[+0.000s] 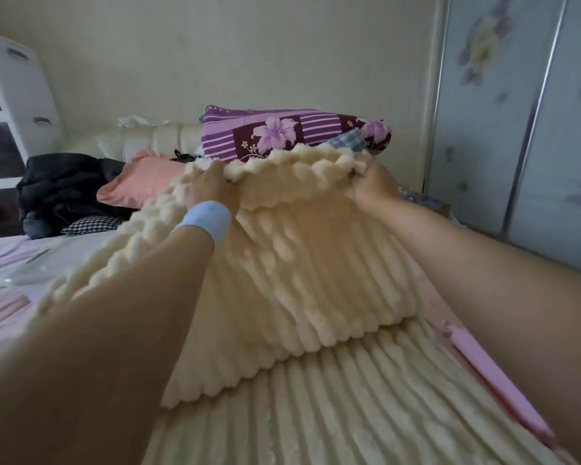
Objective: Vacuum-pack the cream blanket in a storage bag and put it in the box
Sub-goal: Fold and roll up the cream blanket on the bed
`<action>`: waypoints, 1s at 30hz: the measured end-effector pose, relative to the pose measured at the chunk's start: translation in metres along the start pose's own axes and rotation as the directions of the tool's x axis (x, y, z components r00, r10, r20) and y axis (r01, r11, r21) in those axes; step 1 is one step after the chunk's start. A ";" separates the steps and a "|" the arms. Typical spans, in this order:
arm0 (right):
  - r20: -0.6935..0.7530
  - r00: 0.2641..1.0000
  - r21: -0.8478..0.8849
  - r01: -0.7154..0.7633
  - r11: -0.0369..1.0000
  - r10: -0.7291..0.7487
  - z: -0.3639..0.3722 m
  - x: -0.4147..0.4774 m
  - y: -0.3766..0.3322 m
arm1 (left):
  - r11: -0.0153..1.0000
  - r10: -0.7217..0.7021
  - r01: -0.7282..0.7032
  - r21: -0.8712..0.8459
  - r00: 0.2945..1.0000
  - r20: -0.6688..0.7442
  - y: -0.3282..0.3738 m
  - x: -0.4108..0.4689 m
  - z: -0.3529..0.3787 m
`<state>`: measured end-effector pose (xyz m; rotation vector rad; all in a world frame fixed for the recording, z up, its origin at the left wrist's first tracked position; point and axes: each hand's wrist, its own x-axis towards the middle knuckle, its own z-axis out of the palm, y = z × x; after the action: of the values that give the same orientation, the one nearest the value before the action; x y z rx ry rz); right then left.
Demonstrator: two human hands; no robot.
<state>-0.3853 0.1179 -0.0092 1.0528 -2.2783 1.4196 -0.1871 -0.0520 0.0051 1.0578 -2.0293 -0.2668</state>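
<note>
The cream ribbed blanket lies on the bed in front of me, partly folded, its far edge lifted off the mattress. My left hand, with a pale blue band at the wrist, grips the raised edge on the left. My right hand grips the same edge on the right. A clear plastic storage bag lies flat on the bed to the left of the blanket. No box is in view.
A pink sheet covers the bed. Behind the blanket sit a purple floral quilt, a salmon pillow, dark clothes and a checked cushion. White drawers stand at left, wardrobe doors at right.
</note>
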 end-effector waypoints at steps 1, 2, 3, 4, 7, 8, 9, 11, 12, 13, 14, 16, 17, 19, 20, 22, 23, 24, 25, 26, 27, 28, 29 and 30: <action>-0.014 1.000 -0.187 0.019 0.982 -0.022 0.003 -0.006 0.006 | 0.990 0.038 -0.047 0.132 0.997 0.068 -0.001 -0.008 0.002; -0.017 0.999 -0.353 0.024 0.935 -0.032 0.006 -0.017 0.013 | 0.957 0.055 -0.097 0.272 0.986 0.157 -0.006 -0.019 0.006; 0.015 1.000 -0.456 0.012 0.890 -0.005 0.009 -0.031 0.024 | 0.904 0.041 -0.142 0.403 0.968 0.249 -0.015 -0.035 0.014; 0.068 0.997 -0.499 -0.002 0.867 0.041 0.009 -0.050 0.033 | 0.830 0.034 -0.199 0.520 0.950 0.309 -0.025 -0.053 0.021; 0.263 0.953 -0.613 0.043 0.789 0.153 0.010 -0.102 0.061 | 0.566 0.181 -0.481 0.669 0.864 0.469 -0.053 -0.098 0.040; 0.354 0.917 -0.659 0.106 0.744 0.183 0.010 -0.117 0.066 | 0.514 0.196 -0.554 0.655 0.819 0.539 -0.062 -0.111 0.046; 0.444 0.867 -0.694 0.172 0.699 0.228 0.012 -0.129 0.071 | 0.486 0.172 -0.592 0.643 0.786 0.593 -0.071 -0.124 0.052; 0.551 0.754 -0.744 0.248 0.620 0.359 0.016 -0.149 0.076 | 0.461 0.111 -0.605 0.649 0.765 0.635 -0.083 -0.142 0.060; 0.566 0.720 -0.766 0.280 0.579 0.402 0.017 -0.157 0.077 | 0.442 0.108 -0.607 0.661 0.767 0.632 -0.084 -0.148 0.062; 0.570 0.708 -0.780 0.304 0.547 0.418 0.018 -0.161 0.078 | 0.419 0.127 -0.609 0.674 0.774 0.620 -0.084 -0.153 0.062; 0.569 0.713 -0.787 0.326 0.524 0.410 0.020 -0.162 0.079 | 0.405 0.160 -0.606 0.685 0.784 0.600 -0.083 -0.156 0.063; 0.562 0.726 -0.802 0.361 0.477 0.395 0.023 -0.163 0.080 | 0.415 0.254 -0.600 0.685 0.799 0.546 -0.081 -0.160 0.063; 0.559 0.737 -0.810 0.389 0.438 0.379 0.025 -0.163 0.081 | 0.408 0.333 -0.605 0.683 0.796 0.506 -0.082 -0.159 0.063; 0.557 0.778 -0.812 0.437 0.386 0.292 0.030 -0.166 0.087 | 0.362 0.487 -0.655 0.663 0.740 0.464 -0.081 -0.155 0.064; 0.565 0.792 -0.793 0.444 0.417 0.231 0.032 -0.168 0.090 | 0.348 0.500 -0.701 0.623 0.701 0.509 -0.082 -0.153 0.066; 0.598 0.786 -0.727 0.452 0.517 0.154 0.038 -0.179 0.098 | 0.515 0.270 -0.695 0.502 0.687 0.674 -0.081 -0.152 0.072; 0.617 0.776 -0.700 0.463 0.544 0.133 0.042 -0.185 0.103 | 0.640 0.093 -0.624 0.448 0.641 0.762 -0.081 -0.155 0.073; 0.620 0.775 -0.694 0.465 0.550 0.127 0.046 -0.189 0.106 | 0.733 -0.028 -0.539 0.415 0.586 0.810 -0.081 -0.160 0.076; 0.609 0.782 -0.705 0.455 0.544 0.135 0.051 -0.192 0.109 | 0.775 -0.069 -0.489 0.400 0.563 0.823 -0.086 -0.164 0.082; 0.589 0.794 -0.724 0.436 0.535 0.150 0.056 -0.194 0.112 | 0.783 -0.060 -0.473 0.403 0.588 0.807 -0.091 -0.167 0.085; 0.568 0.807 -0.742 0.415 0.526 0.163 0.062 -0.196 0.115 | 0.769 -0.037 -0.481 0.422 0.625 0.780 -0.097 -0.170 0.089; 0.545 0.821 -0.758 0.396 0.519 0.171 0.066 -0.197 0.116 | 0.731 -0.031 -0.503 0.461 0.650 0.759 -0.102 -0.172 0.094; 0.528 0.831 -0.771 0.381 0.511 0.178 0.072 -0.197 0.118 | 0.697 -0.033 -0.521 0.492 0.662 0.749 -0.106 -0.171 0.100; 0.513 0.837 -0.780 0.364 0.509 0.189 0.078 -0.195 0.120 | 0.681 -0.045 -0.529 0.506 0.660 0.750 -0.108 -0.169 0.107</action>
<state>-0.3190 0.1684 -0.2370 1.2270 -2.6796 -0.2764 -0.1494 -0.0092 -0.2143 1.1599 -3.1407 0.3672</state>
